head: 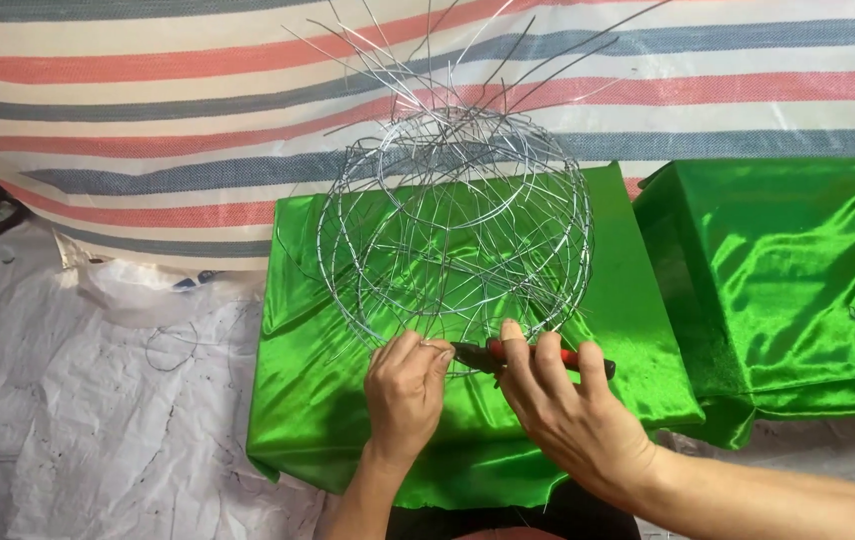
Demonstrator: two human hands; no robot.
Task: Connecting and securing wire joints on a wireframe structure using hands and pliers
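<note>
Striped red, blue and cream tarpaulin (148,90) behind, crumpled white sheeting (98,400) on the floor.

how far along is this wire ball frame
Done: the wire frame already has a rounded cage shape, with several hoops tied together, and it sits on the green satin block. In hand: the left hand pinches wire at the bottom rim while the right hand works red-handled pliers there. Left: many loose wire ends stick out untrimmed at the top.

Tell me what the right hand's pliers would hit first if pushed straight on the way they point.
Probably the left hand: the pliers in the right hand point left at its fingertips, right by the wire frame's lower rim.
</note>
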